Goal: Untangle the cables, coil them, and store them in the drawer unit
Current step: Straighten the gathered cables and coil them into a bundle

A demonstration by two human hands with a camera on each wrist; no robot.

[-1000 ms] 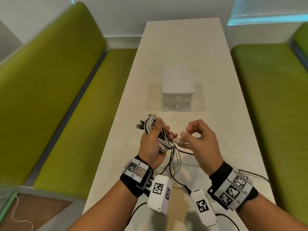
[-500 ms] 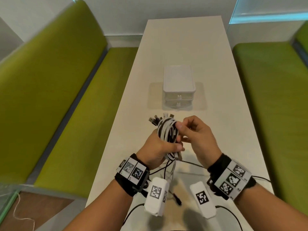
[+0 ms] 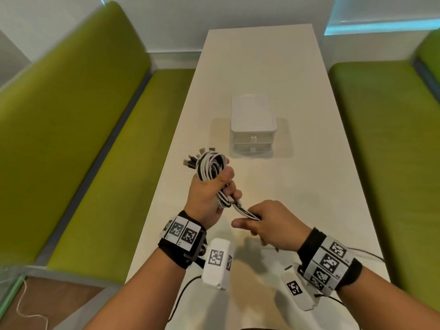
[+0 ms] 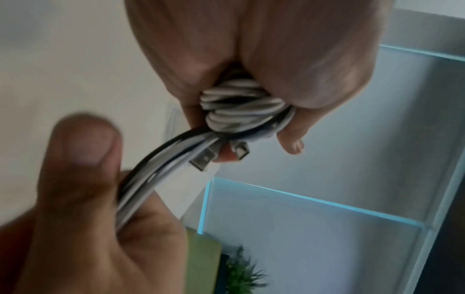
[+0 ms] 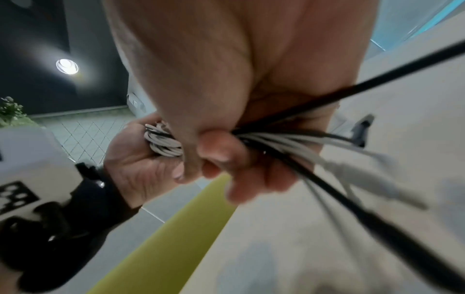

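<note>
The left hand point(image 3: 206, 195) holds the coiled cables point(image 3: 210, 167) above the worktop point(image 3: 309, 167), its fingers point(image 4: 293, 139) curled tight round the white and black loops, plug ends sticking out toward ten o'clock. At four o'clock of it the right hand point(image 3: 273, 225) grips the loose cable tails, fingers point(image 5: 216, 151) closed round them. The drawer unit point(image 3: 252, 125) stands shut on the worktop at one o'clock of the coil, well apart.
</note>
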